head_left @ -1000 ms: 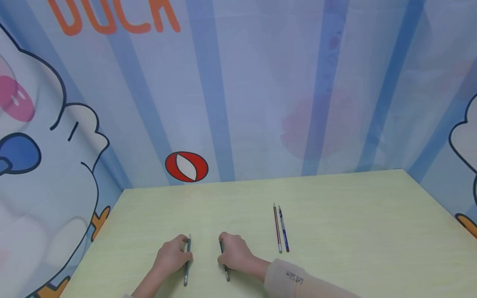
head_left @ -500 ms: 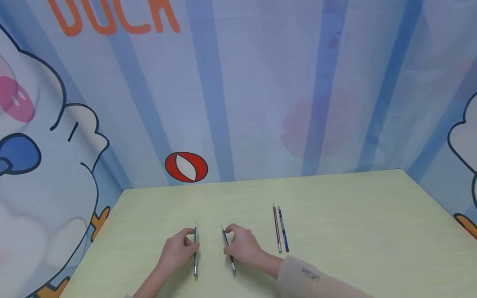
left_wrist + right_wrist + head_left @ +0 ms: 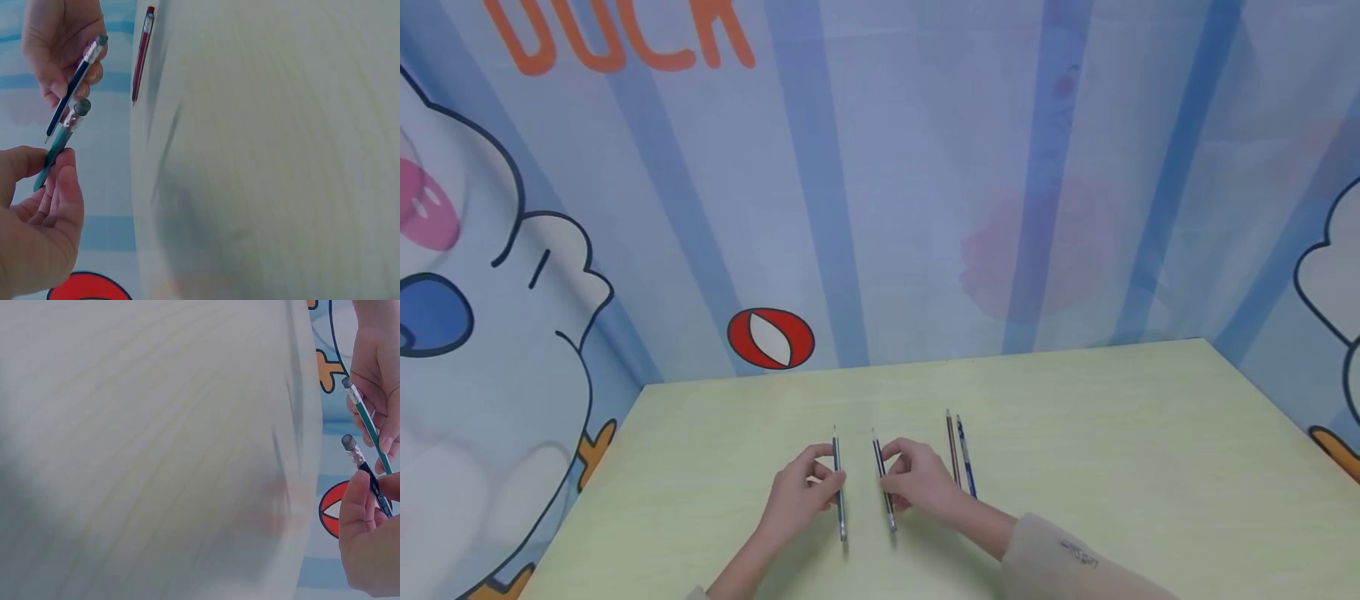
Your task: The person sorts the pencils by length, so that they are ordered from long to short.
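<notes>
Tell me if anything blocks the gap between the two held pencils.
Nothing visible does: only bare table shows between the green pencil and dark pencil; the red pencil and patterned pencil lie right of that gap.

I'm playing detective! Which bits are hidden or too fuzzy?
Head view: lower ends of the red pencil and blue pencil, behind the right arm.
Head view: orange letters' tops, cut off by top edge.
Head view: words on the right sleeve, blurred.
Right wrist view: any markings on the dark pencil, too small.
</notes>
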Tool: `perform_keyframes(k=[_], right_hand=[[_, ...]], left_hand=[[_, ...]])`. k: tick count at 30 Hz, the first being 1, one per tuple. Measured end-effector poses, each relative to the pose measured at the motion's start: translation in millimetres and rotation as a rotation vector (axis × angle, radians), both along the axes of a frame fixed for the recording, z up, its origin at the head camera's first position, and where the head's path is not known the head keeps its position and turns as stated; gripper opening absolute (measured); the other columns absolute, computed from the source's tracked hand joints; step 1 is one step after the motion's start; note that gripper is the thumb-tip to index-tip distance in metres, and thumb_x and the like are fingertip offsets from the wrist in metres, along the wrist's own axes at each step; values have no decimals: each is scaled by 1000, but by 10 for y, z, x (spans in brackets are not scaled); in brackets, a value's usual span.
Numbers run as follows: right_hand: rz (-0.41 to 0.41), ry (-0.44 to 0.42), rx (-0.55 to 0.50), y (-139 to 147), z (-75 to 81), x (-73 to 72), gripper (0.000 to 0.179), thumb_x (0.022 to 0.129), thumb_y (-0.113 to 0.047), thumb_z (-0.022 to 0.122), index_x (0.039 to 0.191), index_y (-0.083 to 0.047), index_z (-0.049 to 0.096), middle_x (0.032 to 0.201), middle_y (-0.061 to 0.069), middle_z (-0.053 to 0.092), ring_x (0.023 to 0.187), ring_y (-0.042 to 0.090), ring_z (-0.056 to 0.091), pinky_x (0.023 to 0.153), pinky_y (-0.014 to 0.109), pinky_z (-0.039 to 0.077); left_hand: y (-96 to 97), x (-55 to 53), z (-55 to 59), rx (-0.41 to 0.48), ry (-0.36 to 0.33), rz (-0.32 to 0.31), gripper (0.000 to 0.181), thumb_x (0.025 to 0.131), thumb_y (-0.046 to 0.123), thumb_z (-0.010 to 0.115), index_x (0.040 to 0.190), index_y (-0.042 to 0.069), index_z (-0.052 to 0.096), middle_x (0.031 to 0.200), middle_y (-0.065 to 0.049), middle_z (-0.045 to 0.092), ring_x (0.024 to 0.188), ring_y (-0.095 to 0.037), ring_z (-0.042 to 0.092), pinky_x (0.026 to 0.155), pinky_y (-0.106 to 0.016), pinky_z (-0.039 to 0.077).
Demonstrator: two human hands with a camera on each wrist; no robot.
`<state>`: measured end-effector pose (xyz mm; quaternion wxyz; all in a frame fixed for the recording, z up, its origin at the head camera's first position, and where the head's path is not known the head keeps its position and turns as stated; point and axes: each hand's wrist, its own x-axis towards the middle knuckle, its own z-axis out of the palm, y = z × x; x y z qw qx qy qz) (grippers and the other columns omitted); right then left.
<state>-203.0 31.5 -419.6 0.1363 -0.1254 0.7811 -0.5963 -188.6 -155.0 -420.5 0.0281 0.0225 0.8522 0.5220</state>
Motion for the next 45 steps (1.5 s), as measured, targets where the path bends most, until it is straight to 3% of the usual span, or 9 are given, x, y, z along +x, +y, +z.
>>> perform_keyframes(k=[8,17,25,34,41,45], right_hand=[[26,-85,-91,190,-23,31,27,79,-2,56,104,5,49,70,2,54,53,11,54,53,27,50],[70,-145,-157,321,-59,89,26,79,-1,56,103,4,49,70,1,55,59,11,57,55,29,51],[88,-154,-167,403,-99,117,26,80,-2,56,104,4,48,74,3,55,59,12,57,57,28,51],[87,-147,-160,482,-93,156,26,79,-2,56,103,4,48,77,5,55,61,13,56,57,28,50],[85,-133,-147,619,-110,167,28,80,-4,56,106,5,47,76,4,56,61,13,55,58,28,51],[63,-135,-140,724,-113,159,29,81,-3,55,107,6,46,76,4,56,61,12,54,57,27,50]], left_hand=[[315,10,33,87,-29,-72,40,84,16,58,120,3,47,81,-7,60,61,-12,60,57,-27,51],[501,35,-48,165,-32,-158,38,82,13,60,117,2,49,87,-12,63,62,-17,63,54,-28,51],[606,49,-100,187,-27,-161,37,82,14,60,116,3,49,86,-13,64,62,-18,64,53,-27,51],[696,58,-85,184,-30,-153,38,81,14,62,116,3,50,85,-11,64,61,-19,64,53,-26,51],[789,-17,-120,193,-44,-142,38,81,13,62,116,3,50,83,-10,65,60,-15,63,53,-26,51],[883,-74,-77,184,-41,-126,38,80,13,63,115,2,50,81,-9,65,58,-12,62,52,-25,51]])
